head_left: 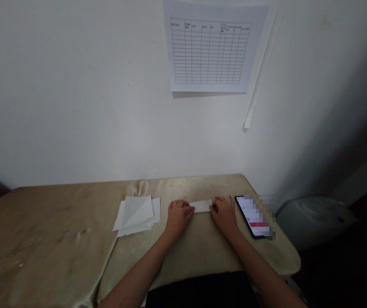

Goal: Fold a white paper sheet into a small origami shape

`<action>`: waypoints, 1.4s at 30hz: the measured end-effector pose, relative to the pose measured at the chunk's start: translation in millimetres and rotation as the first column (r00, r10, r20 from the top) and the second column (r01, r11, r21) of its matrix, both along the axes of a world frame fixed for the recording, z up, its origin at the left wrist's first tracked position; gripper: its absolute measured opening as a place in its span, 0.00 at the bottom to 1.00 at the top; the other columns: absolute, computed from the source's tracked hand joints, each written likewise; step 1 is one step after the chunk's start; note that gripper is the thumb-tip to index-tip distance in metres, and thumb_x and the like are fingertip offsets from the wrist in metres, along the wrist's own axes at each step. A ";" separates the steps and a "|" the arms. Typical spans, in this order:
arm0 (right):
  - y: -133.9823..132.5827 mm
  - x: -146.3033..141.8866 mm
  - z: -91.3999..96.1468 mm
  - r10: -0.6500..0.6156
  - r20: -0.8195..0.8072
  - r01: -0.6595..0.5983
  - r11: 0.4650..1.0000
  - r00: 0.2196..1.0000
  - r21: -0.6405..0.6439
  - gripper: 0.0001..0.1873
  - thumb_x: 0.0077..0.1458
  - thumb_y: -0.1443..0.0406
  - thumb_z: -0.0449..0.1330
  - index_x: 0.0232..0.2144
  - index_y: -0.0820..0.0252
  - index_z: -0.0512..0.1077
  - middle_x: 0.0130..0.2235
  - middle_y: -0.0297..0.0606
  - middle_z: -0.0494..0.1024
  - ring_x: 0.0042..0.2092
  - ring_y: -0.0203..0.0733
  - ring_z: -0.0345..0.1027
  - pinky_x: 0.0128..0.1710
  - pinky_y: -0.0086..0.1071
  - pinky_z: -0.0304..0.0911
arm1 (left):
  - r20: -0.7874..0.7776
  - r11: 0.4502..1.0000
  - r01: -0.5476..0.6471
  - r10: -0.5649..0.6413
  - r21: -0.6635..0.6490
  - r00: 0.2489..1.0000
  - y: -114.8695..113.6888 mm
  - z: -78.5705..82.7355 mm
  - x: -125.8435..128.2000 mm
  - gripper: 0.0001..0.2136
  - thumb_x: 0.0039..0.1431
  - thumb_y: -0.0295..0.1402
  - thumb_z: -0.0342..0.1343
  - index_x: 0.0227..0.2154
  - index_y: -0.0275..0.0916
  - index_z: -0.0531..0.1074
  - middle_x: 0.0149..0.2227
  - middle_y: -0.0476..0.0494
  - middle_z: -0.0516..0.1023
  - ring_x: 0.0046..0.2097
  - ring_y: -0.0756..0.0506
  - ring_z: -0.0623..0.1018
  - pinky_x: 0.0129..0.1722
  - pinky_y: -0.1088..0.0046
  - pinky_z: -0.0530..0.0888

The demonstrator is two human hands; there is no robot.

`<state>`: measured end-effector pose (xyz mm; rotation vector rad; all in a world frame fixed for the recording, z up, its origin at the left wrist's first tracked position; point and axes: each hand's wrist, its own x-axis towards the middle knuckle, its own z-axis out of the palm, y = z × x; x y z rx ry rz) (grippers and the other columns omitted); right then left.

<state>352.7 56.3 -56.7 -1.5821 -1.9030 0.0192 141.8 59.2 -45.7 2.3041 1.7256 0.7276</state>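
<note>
Between my hands, a narrow folded strip of white tissue (202,207) lies on the table. My left hand (179,214) pinches its left end, thumb and fingers drawn together. At the right end, my right hand (224,212) has its thumb and index finger closed on the tissue, while its little finger sticks out towards the phone. Both hands rest at the tabletop, so the strip stays low and level. A loose pile of white tissues (137,214) sits to the left of my left hand, its sheets overlapping at different angles.
A phone (253,217) with a lit screen lies right of my right hand, near the table's right edge. Shiny tan cloth covers the table (58,231). A printed chart (211,51) hangs on the white wall behind. A large pale container (315,218) stands beyond the right edge.
</note>
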 end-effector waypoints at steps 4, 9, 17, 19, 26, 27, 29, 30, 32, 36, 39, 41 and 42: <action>-0.2 0.1 0.4 0.003 0.005 -0.003 1.000 1.000 -0.001 0.09 0.61 0.68 0.55 0.30 0.58 0.72 0.40 0.38 0.82 0.54 0.45 0.72 0.68 0.53 0.34 | -0.004 1.000 0.005 -0.005 -0.002 1.000 1.0 -2.3 -1.0 0.09 0.65 0.36 0.57 0.42 0.50 0.83 0.50 0.47 0.80 0.55 0.39 0.72 0.62 0.51 0.61; 2.1 -0.6 -0.3 -0.013 0.013 0.013 1.000 1.000 -0.001 0.09 0.61 0.68 0.54 0.30 0.57 0.72 0.39 0.39 0.82 0.54 0.46 0.72 0.68 0.55 0.33 | -0.044 0.999 0.016 -0.015 0.028 0.999 -0.6 -2.5 -0.2 0.09 0.66 0.37 0.56 0.41 0.50 0.82 0.50 0.47 0.80 0.56 0.39 0.72 0.63 0.47 0.58; 0.7 -3.1 2.3 -0.069 0.024 0.069 0.998 0.997 0.000 0.04 0.61 0.68 0.56 0.35 0.57 0.70 0.36 0.35 0.79 0.44 0.45 0.72 0.65 0.56 0.39 | -0.049 0.999 0.026 -0.024 0.040 0.998 -3.5 0.9 5.2 0.07 0.64 0.32 0.57 0.40 0.46 0.80 0.54 0.47 0.79 0.60 0.38 0.70 0.64 0.44 0.55; -0.1 -2.5 2.1 -0.056 0.054 0.056 0.998 0.997 0.006 0.04 0.61 0.68 0.56 0.33 0.56 0.70 0.37 0.36 0.80 0.46 0.45 0.71 0.65 0.57 0.39 | -0.049 0.998 0.045 -0.044 0.033 0.998 -4.4 1.7 5.9 0.08 0.65 0.32 0.55 0.41 0.46 0.79 0.53 0.47 0.80 0.62 0.38 0.70 0.65 0.43 0.53; -2.0 0.9 0.0 -0.054 0.095 0.054 0.998 0.994 -0.007 0.09 0.63 0.64 0.57 0.33 0.54 0.76 0.39 0.37 0.80 0.47 0.46 0.70 0.65 0.58 0.37 | -0.042 0.999 0.027 -0.025 0.040 0.999 -6.0 1.1 7.2 0.09 0.67 0.32 0.52 0.40 0.45 0.79 0.52 0.45 0.81 0.63 0.38 0.69 0.66 0.41 0.50; -2.4 0.9 0.2 -0.051 0.091 0.052 0.999 0.995 -0.011 0.09 0.63 0.64 0.57 0.33 0.54 0.77 0.39 0.37 0.80 0.47 0.46 0.70 0.65 0.59 0.36 | -0.042 0.999 0.027 -0.025 0.039 0.999 -5.6 0.5 7.2 0.09 0.67 0.32 0.52 0.40 0.45 0.79 0.52 0.45 0.80 0.63 0.38 0.69 0.66 0.41 0.49; -3.3 0.7 1.0 -0.045 0.088 0.047 0.999 0.995 -0.018 0.10 0.64 0.64 0.57 0.33 0.54 0.78 0.39 0.37 0.80 0.47 0.46 0.70 0.65 0.58 0.35 | -0.041 0.999 0.033 -0.032 0.029 0.999 -4.7 -0.7 6.6 0.09 0.66 0.32 0.53 0.40 0.45 0.79 0.53 0.45 0.80 0.63 0.38 0.68 0.66 0.42 0.50; -3.7 0.6 1.4 -0.042 0.088 0.044 0.999 0.995 -0.021 0.10 0.64 0.64 0.57 0.34 0.54 0.78 0.39 0.37 0.80 0.47 0.46 0.70 0.65 0.58 0.35 | -0.038 0.999 0.035 -0.034 0.020 0.999 -4.1 -1.5 6.1 0.09 0.66 0.32 0.53 0.41 0.45 0.79 0.53 0.45 0.80 0.63 0.38 0.68 0.66 0.42 0.50; -4.1 0.3 1.8 -0.038 0.095 0.041 0.999 0.995 -0.025 0.10 0.64 0.64 0.57 0.34 0.53 0.79 0.40 0.37 0.80 0.47 0.45 0.70 0.65 0.57 0.35 | -0.030 0.999 0.038 -0.038 -0.001 0.999 -2.6 -3.2 4.8 0.09 0.66 0.32 0.54 0.44 0.47 0.78 0.55 0.45 0.79 0.64 0.38 0.67 0.66 0.42 0.50; -4.1 0.2 1.2 -0.036 0.115 0.039 0.999 0.993 -0.027 0.11 0.64 0.64 0.57 0.35 0.52 0.79 0.40 0.38 0.80 0.47 0.45 0.70 0.65 0.57 0.36 | -0.007 0.997 0.066 -0.066 -0.048 0.998 0.8 -7.5 2.6 0.12 0.65 0.31 0.54 0.48 0.48 0.78 0.57 0.44 0.77 0.64 0.39 0.67 0.67 0.45 0.53; -4.4 0.2 0.8 -0.037 0.131 0.041 0.999 0.991 -0.029 0.11 0.64 0.64 0.56 0.36 0.52 0.80 0.40 0.38 0.80 0.48 0.46 0.70 0.65 0.58 0.37 | 0.015 0.993 0.089 -0.088 -0.072 0.996 2.8 -10.1 2.1 0.12 0.66 0.30 0.53 0.48 0.45 0.79 0.58 0.42 0.76 0.64 0.39 0.68 0.67 0.46 0.55; -4.8 0.1 1.0 -0.037 0.131 0.041 0.999 0.991 -0.027 0.11 0.65 0.64 0.56 0.37 0.52 0.79 0.40 0.37 0.80 0.48 0.46 0.70 0.65 0.57 0.37 | 0.028 0.993 0.089 -0.087 -0.075 0.996 3.4 -10.8 2.1 0.12 0.66 0.30 0.53 0.47 0.44 0.79 0.58 0.42 0.75 0.64 0.39 0.68 0.67 0.45 0.54; -4.9 0.0 1.1 -0.037 0.129 0.041 0.999 0.991 -0.026 0.11 0.65 0.64 0.56 0.37 0.52 0.79 0.40 0.37 0.79 0.48 0.46 0.70 0.65 0.57 0.37 | 0.034 0.993 0.089 -0.086 -0.075 0.996 3.5 -10.9 2.3 0.12 0.66 0.30 0.53 0.47 0.44 0.79 0.58 0.41 0.75 0.64 0.39 0.68 0.67 0.45 0.54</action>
